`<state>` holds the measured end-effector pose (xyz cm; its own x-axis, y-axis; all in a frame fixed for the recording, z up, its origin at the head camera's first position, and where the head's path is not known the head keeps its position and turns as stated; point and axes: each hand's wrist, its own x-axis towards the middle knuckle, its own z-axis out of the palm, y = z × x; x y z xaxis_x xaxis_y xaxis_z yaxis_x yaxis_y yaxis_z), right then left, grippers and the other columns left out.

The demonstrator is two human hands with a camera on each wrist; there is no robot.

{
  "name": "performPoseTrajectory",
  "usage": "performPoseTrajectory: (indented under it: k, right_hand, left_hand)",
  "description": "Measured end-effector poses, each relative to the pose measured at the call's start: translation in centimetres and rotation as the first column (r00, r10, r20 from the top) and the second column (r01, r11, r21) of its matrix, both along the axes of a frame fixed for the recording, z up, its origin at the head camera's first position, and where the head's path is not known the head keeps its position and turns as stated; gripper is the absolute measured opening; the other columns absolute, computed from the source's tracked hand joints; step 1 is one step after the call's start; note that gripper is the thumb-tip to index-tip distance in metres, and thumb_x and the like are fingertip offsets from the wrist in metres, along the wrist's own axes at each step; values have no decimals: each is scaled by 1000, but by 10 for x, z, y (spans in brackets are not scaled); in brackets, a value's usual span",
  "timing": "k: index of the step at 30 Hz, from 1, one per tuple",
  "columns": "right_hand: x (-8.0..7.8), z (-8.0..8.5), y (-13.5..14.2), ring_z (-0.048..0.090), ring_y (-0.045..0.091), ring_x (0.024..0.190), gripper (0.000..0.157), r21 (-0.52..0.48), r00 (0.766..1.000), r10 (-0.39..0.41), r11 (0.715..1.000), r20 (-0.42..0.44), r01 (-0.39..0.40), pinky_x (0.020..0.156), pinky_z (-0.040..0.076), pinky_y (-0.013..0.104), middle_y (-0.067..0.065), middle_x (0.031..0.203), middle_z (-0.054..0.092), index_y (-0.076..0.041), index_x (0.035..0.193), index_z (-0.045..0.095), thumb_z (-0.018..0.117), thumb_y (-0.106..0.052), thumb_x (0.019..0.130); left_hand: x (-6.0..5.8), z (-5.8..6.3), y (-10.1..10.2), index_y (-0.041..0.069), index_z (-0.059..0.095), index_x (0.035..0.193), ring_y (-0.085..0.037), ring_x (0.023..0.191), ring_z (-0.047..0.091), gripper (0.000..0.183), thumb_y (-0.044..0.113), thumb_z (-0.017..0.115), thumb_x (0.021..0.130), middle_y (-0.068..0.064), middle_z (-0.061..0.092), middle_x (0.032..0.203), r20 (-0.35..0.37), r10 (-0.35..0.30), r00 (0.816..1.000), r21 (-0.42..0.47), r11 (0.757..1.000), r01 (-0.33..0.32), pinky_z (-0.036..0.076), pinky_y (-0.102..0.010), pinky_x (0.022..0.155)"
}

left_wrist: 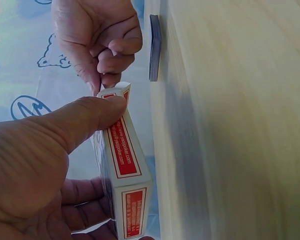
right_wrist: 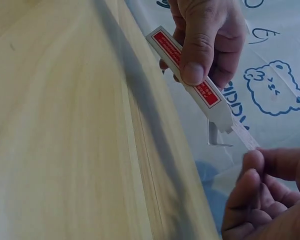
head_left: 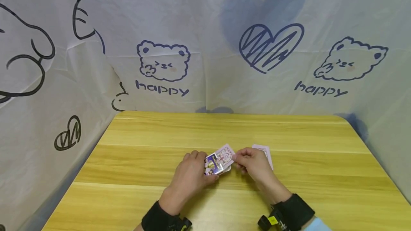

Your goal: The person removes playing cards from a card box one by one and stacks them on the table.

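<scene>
My left hand (head_left: 192,172) grips a playing card box (head_left: 213,164), thumb along one narrow side and fingers around the other. The box is white with red printed panels in the left wrist view, and its end flap (right_wrist: 216,134) hangs bent outward. A playing card (head_left: 226,155) with a pink patterned back sticks partly out of the box's mouth. My right hand (head_left: 256,164) pinches the outer corner of that card between thumb and fingertips. Beyond the right hand, a small stack of cards (left_wrist: 154,47) lies on the table, partly hidden by that hand in the head view.
The wooden table (head_left: 154,131) carries the card stack to the right of the box. White cloth (head_left: 215,74) with drawn bears and hearts hangs behind the table and along its sides. Each wrist wears a black band (head_left: 294,211) with a camera.
</scene>
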<state>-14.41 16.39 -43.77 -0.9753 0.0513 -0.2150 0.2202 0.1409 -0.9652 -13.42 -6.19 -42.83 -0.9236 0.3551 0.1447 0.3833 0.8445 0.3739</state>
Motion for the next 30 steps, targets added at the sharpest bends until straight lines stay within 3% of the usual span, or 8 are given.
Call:
performPoseTrajectory:
  k: [6,11,17,23,30]
  right_hand:
    - [-8,9,17,64,15,74,22,-30,995,-98,995,-14,98,58,52,25,7,86,71,6,115,70,70,-13,102]
    - [-18,16,49,62,11,76,27,44,995,-102,994,-18,103,63,53,25,-1,86,68,5,120,69,68,-17,104]
    - [-31,16,88,56,13,74,30,205,1000,8,979,-15,-5,63,50,29,0,83,63,6,121,69,66,-20,105]
    - [-42,16,116,51,16,74,30,327,987,147,932,57,-158,63,46,30,1,81,57,6,119,70,65,-21,105]
    - [-56,14,122,50,18,71,27,352,976,172,913,130,-208,62,43,31,1,76,54,6,117,71,66,-16,103]
  left_hand:
    - [-1,2,-2,-5,66,124,-21,86,54,73,43,95,76,-10,63,100,21,24,999,5,1000,-24,49,-33,68]
    - [-2,3,-3,-4,66,125,-22,88,55,74,43,95,76,-11,64,102,38,36,999,5,999,-36,51,-36,70]
    - [-2,3,-3,-3,66,126,-22,89,56,74,44,94,77,-11,65,105,42,28,999,3,1000,-29,51,-36,71]
    - [-2,2,-2,-3,65,127,-21,89,55,75,44,94,77,-11,65,105,58,11,998,13,1000,-12,51,-35,72]
    - [-1,3,-2,-3,65,127,-20,86,53,74,44,93,77,-8,63,101,79,5,997,20,1000,-7,48,-34,69]
